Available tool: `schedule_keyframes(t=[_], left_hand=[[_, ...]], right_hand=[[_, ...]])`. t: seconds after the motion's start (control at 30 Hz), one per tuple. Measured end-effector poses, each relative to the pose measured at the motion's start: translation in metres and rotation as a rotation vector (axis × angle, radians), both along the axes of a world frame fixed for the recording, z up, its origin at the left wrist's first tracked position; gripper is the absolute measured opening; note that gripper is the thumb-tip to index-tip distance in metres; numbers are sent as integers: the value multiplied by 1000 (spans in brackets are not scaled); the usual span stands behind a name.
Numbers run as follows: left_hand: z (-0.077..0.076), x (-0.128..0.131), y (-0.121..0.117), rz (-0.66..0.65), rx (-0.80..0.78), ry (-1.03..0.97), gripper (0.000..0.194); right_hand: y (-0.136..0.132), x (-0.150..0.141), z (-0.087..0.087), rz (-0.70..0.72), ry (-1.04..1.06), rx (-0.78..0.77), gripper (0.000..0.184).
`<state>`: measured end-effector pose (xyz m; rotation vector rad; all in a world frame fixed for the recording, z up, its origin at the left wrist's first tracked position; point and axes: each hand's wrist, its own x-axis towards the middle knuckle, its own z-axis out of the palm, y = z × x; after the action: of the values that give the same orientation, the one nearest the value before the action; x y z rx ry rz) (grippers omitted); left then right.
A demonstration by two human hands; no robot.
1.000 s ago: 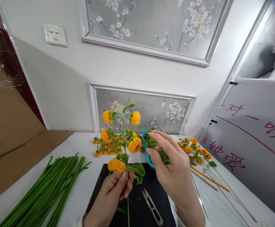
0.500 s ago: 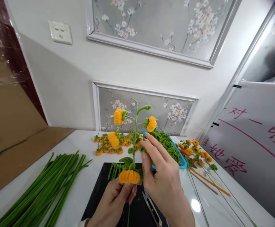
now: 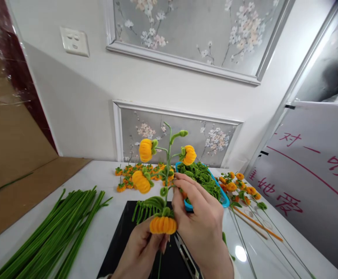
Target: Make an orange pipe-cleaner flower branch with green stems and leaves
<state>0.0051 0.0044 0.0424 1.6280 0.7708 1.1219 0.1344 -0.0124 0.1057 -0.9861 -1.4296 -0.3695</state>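
Note:
Upright in front of me stands a pipe-cleaner branch (image 3: pixel 168 164) with a green stem, fuzzy leaves and several orange ribbed, pumpkin-like fruits. My left hand (image 3: pixel 141 246) is closed around the lower stem, just under the lowest fruit (image 3: pixel 163 225). Beside the middle of the stem, my right hand (image 3: pixel 199 217) pinches a side twig of the branch; a bit of orange shows under its fingers, mostly hidden. Below the hands lies a black mat (image 3: pixel 119 240) with short green pieces (image 3: pixel 141 211) on it. Small scissors (image 3: pixel 186 255) rest there too, partly covered by my right hand.
A bundle of long green pipe cleaners (image 3: pixel 52 232) lies at left. Orange fruits (image 3: pixel 128 180) sit in rows behind the mat. A blue basket (image 3: pixel 224 199) holds green leaves. More fruit stems (image 3: pixel 238 186) lie at right, near a whiteboard (image 3: pixel 308 155). The wall stands behind.
The branch has shifted slightly right and turned a little, the lowest fruit now slightly lower. Both hands keep their grip, the right one having moved slightly left and down.

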Motion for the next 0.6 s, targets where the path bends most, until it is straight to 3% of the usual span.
schedule_keyframes(t=[0.17, 0.33, 0.53, 0.6], left_hand=[[-7, 0, 1, -5, 37, 4, 42], [-10, 0, 0, -27, 18, -21, 42], [-2, -3, 4, -19, -168, -70, 43], [4, -4, 7, -22, -257, -121, 38]], right_hand=[[-7, -3, 4, 76, 139, -152, 17], [-11, -3, 6, 35, 128, -257, 14], [-22, 13, 12, 26, -86, -349, 48], [-26, 21, 13, 4, -69, -358, 49]])
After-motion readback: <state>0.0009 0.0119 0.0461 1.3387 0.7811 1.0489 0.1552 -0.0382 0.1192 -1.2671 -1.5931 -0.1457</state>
